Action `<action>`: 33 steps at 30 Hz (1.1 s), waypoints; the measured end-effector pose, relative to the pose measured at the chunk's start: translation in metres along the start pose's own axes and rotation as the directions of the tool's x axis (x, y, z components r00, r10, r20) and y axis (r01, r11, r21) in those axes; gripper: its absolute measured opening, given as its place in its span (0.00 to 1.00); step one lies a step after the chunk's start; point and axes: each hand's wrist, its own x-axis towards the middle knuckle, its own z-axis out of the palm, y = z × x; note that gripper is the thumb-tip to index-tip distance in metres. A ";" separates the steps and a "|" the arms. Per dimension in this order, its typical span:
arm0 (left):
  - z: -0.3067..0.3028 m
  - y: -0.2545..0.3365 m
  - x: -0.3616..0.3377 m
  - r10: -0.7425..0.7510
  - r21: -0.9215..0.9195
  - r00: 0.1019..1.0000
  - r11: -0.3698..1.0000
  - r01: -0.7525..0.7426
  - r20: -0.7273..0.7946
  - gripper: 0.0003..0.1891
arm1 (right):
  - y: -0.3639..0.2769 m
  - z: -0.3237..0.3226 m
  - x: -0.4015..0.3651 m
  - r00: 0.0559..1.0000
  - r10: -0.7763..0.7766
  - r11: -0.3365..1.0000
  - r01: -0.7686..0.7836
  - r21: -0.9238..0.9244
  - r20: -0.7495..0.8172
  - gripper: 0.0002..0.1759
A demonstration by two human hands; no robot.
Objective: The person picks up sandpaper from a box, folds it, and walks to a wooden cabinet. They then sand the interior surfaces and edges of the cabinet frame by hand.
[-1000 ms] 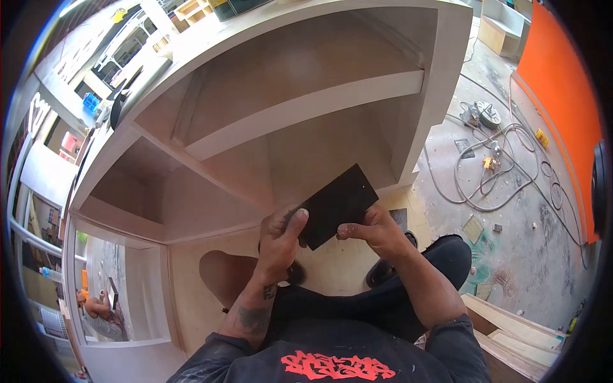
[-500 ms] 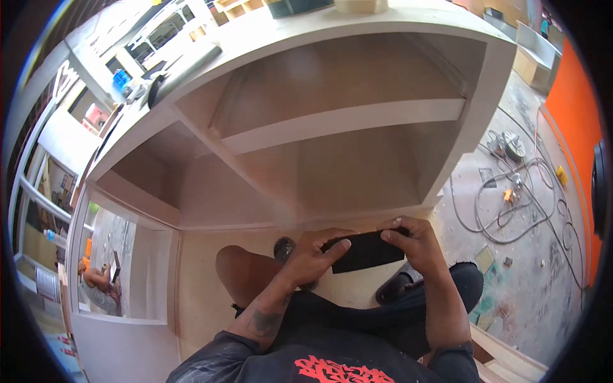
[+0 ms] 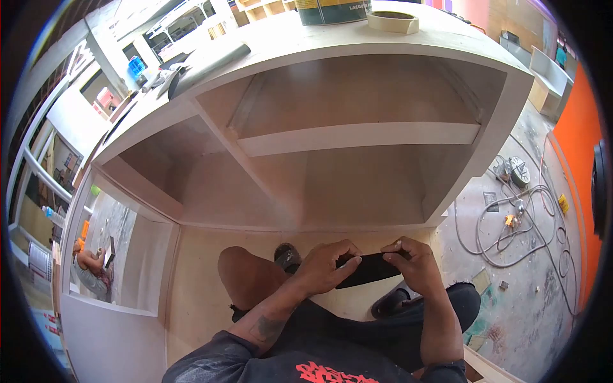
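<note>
Pinching the black sheet (image 3: 371,270) at both ends, my fingers are closed on it: the left hand (image 3: 324,267) has the thumb laid over the near edge, and the right hand (image 3: 416,263) is curled around the other end. The sheet is bent between them, low in front of me, just before the bottom edge of the wooden cabinet (image 3: 357,134). I think it could tear or slip out if one hand pulls harder than the other. Both wrists are turned inward, and the forearms rise toward the cabinet.
</note>
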 end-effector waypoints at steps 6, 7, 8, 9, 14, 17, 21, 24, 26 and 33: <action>0.008 -0.018 -0.008 -0.068 0.067 0.971 0.996 0.054 0.230 0.14 | 0.001 0.013 -0.002 0.972 -0.216 0.946 0.232 -0.228 0.093 0.06; 0.011 -0.028 -0.010 -0.024 0.037 0.965 0.999 0.015 0.261 0.14 | -0.001 0.014 -0.002 0.975 -0.200 0.951 0.218 -0.219 0.099 0.06; 0.009 -0.026 -0.011 -0.045 0.031 0.963 0.999 0.038 0.264 0.14 | -0.004 0.014 -0.003 0.978 -0.182 0.957 0.201 -0.211 0.106 0.06; 0.006 -0.021 -0.013 -0.066 0.025 0.961 0.998 0.062 0.268 0.14 | -0.006 0.014 -0.004 0.980 -0.161 0.962 0.182 -0.203 0.114 0.06; 0.010 -0.026 -0.017 0.009 0.114 0.988 0.993 -0.026 0.151 0.14 | -0.011 0.019 -0.001 0.991 -0.028 0.982 0.053 -0.184 0.132 0.06; 0.006 -0.025 -0.019 -0.008 0.136 0.984 0.991 -0.016 0.180 0.14 | -0.007 0.017 0.001 0.964 -0.223 0.947 0.249 -0.202 0.143 0.07; 0.001 -0.031 -0.027 -0.067 0.109 0.940 0.994 0.032 0.336 0.18 | -0.001 0.023 0.001 0.887 -0.424 0.869 0.455 -0.192 0.185 0.07; 0.013 -0.061 -0.032 -0.061 -0.051 0.873 0.994 0.098 0.484 0.21 | -0.002 0.032 -0.002 0.846 -0.474 0.808 0.528 -0.260 0.244 0.07; 0.018 -0.058 -0.035 -0.114 -0.137 0.851 0.968 0.212 0.512 0.21 | -0.004 0.032 -0.003 0.828 -0.490 0.788 0.555 -0.268 0.274 0.07; 0.030 -0.056 -0.043 -0.256 -0.256 0.935 0.913 0.317 0.245 0.13 | -0.001 0.026 -0.003 0.924 -0.340 0.930 0.358 -0.081 0.176 0.25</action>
